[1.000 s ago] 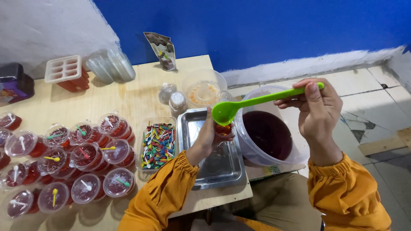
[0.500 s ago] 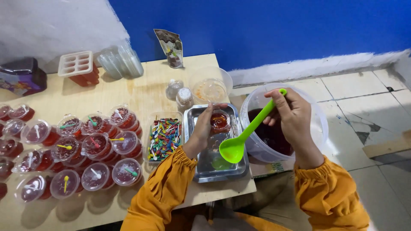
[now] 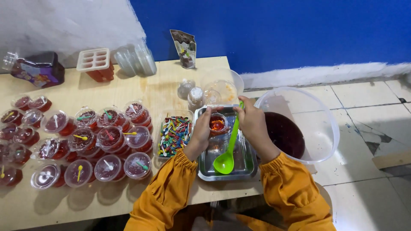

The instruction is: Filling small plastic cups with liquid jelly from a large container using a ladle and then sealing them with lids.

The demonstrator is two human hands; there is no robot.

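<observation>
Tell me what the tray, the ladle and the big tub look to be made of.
Tray: likely stainless steel, shiny grey with mirror-like reflections.
Ladle: probably plastic, uniform bright green with a smooth, slightly glossy look.
Tub: clear plastic, it seems; the floor tiles show through its thin wall.

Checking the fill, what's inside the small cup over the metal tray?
The small cup holds dark red liquid. Fingers of the left hand cover its near side, so its bottom and the fill level are hidden.

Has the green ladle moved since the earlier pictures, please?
Yes. The green ladle has swung down from above the large clear tub; its bowl is now low over the metal tray, in the right hand.
</observation>
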